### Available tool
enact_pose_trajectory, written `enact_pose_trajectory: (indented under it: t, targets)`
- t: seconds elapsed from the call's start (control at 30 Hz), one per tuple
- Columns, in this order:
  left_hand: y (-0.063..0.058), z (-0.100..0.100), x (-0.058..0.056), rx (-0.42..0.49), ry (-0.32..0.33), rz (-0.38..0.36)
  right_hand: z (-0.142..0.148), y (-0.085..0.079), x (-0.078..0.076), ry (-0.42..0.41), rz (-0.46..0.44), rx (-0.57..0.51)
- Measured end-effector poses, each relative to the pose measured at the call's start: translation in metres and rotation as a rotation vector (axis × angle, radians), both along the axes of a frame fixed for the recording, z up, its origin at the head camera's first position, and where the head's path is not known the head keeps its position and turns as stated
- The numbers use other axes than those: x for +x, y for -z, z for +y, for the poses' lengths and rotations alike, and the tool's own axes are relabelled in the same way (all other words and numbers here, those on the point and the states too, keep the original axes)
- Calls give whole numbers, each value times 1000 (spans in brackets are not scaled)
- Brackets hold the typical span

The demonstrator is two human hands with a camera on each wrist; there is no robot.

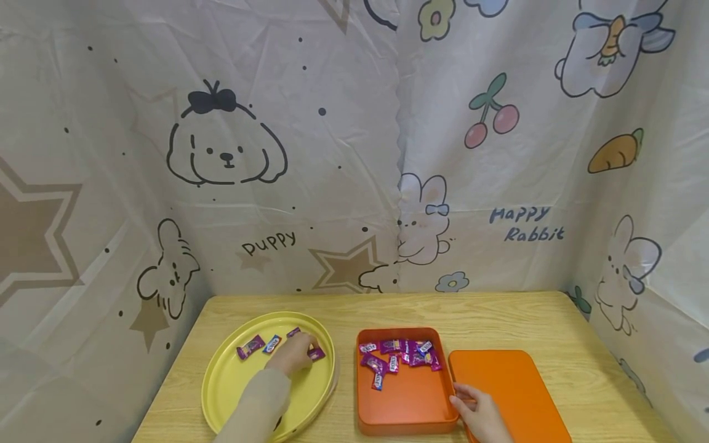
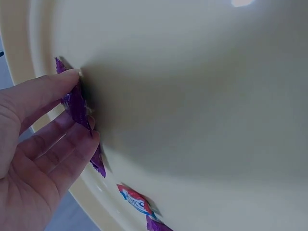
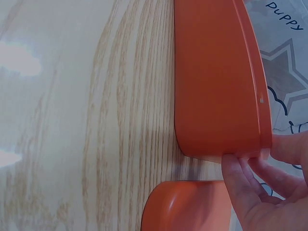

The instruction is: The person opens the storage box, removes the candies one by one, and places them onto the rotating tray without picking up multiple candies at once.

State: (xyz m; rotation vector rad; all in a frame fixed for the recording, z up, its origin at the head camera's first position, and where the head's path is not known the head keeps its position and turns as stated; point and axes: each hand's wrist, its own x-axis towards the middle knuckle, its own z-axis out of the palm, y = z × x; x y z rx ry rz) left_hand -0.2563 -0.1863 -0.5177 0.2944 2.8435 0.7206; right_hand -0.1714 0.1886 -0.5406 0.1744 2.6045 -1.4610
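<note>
My left hand (image 1: 295, 355) reaches over the round yellow tray (image 1: 232, 397), near its right side. Between thumb and fingers it pinches a purple-wrapped candy (image 2: 76, 103), close over the tray's surface in the left wrist view. Other wrapped candies lie on the tray: a purple one (image 1: 251, 347), a small blue, white and red one (image 1: 272, 344) and another purple one (image 1: 293, 332). At the front right corner of the orange box (image 1: 407, 406), my right hand (image 1: 480, 413) grips the side wall, thumb at the rim and fingers against the outside.
Several purple candies (image 1: 374, 363) and small red, white and blue ones (image 1: 393, 363) lie toward the back of the box. An orange lid (image 1: 515, 384) rests flat on the wooden table (image 1: 587, 363), right of the box. Printed cloth (image 1: 332, 154) hangs behind and at both sides.
</note>
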Motion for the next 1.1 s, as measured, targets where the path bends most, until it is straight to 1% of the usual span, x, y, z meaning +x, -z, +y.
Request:
enact_pose_trajectory:
  t: [0.1,0.23,0.33,0.53,0.67,0.87,1.1]
  targets:
    - [2,1,1,-11,-6,9,0,0,0,0,1,-4]
    - [8,0,0,-28,-1,29,1,1,0,0,6,-17]
    - [11,1,0,-34,10,46,1,2,-1,-1,7,-22]
    - [13,1,0,-60,26,71,1,2,-1,1,-7,-16]
    - [13,2,0,-73,22,70,1,2,-1,1,-9,-19]
    - [9,3,1,-74,15,53,1,2,0,2,3,-23]
    - [-4,3,-2,-50,0,25,1,2,-1,1,0,-24]
